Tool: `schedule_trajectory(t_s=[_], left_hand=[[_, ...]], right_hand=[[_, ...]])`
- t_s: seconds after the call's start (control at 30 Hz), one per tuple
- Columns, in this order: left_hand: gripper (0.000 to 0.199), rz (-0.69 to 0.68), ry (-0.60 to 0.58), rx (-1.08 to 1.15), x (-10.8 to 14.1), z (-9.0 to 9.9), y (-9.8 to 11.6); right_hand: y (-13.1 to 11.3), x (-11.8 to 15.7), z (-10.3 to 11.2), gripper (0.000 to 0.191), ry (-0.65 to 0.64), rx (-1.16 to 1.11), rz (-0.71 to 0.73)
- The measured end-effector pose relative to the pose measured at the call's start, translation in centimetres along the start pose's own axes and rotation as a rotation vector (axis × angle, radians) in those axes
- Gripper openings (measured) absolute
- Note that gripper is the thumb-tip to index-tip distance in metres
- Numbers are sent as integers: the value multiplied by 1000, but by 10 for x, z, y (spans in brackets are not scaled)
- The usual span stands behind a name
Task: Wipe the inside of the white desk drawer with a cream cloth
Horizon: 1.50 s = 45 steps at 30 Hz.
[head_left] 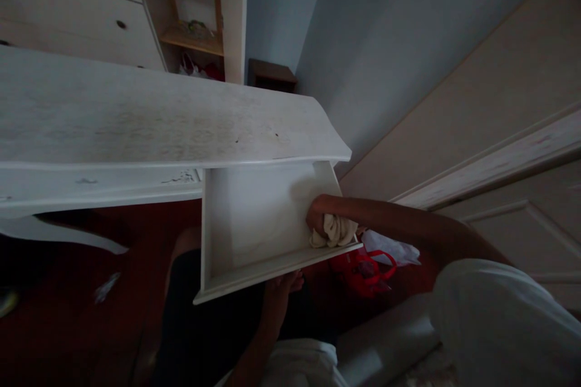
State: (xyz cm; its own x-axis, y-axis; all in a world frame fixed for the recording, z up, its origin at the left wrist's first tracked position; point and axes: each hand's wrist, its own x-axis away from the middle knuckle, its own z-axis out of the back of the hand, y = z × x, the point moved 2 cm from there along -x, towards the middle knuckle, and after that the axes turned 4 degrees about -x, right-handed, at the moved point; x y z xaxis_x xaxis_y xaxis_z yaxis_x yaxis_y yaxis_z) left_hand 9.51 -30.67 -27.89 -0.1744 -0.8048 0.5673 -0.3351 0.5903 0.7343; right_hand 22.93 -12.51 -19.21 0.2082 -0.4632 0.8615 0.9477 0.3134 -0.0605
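Observation:
A white drawer [258, 205] is pulled out from a white table [181, 121] with a scuffed, stained top. Inside its right front corner, my right hand [318, 214] grips a bunched cream cloth [336, 231], pressed against the drawer's side. My left hand [285, 281] is at the underside of the drawer's front panel, its fingers curled and partly hidden by the panel. It appears to hold the drawer there. Nothing else shows inside the drawer.
A red bag [363, 275] and a white plastic bag [393, 248] lie on the red floor to the right. Behind the table stands a cabinet [82, 6] with an open compartment. A brown box-like piece [272, 72] sits by the blue wall, and a pale panelled surface [499, 103] rises at right.

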Motion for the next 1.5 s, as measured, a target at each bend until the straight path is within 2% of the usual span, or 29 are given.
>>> schedule_trajectory(t_s=[0.13, 0.23, 0.33, 0.43, 0.5, 0.6, 0.77, 0.93, 1.07, 1.13, 1.27, 1.37, 1.5], left_hand=[[56, 14, -3, 0, 0, -1, -1], [56, 20, -16, 19, 1, -1, -3], [57, 10, -32, 36, 2, -1, -3], [57, -3, -10, 30, 4, -2, -2], [57, -5, 0, 19, 5, -2, 0], [56, -2, -2, 5, 7, -3, 3], [58, -11, 2, 16, 10, -3, 6], [63, -48, -6, 25, 8, -2, 2], [65, -46, -5, 13, 7, -1, 0], [65, -50, -10, -8, 8, -1, 1], [67, -47, -9, -23, 9, -1, 3], [68, -39, -6, -31, 9, -2, 3], [68, -49, -19, -37, 7, -2, 3]], right_hand=[[-12, 5, 8, 21, -291, 13, 9], [-40, 9, 14, 32, -372, 9, 142], [-81, 12, 25, 37, -253, 54, 328], [-126, 16, 32, 37, -1, 115, 504], [-150, 18, 33, 38, 157, 105, 549], [-169, 15, 27, 37, 342, 47, 509], [-159, 0, 23, 36, 553, -88, 386], [-140, -8, 50, 44, 877, -244, 233], [-135, -11, 65, 57, 1155, -130, 160], [-136, -17, 65, 63, 1187, 2, 243], [-137, -31, 59, 71, 1160, 147, 433], [-136, -36, 63, 71, 1176, 160, 394], [-129, -32, 72, 54, 1183, 204, 266]])
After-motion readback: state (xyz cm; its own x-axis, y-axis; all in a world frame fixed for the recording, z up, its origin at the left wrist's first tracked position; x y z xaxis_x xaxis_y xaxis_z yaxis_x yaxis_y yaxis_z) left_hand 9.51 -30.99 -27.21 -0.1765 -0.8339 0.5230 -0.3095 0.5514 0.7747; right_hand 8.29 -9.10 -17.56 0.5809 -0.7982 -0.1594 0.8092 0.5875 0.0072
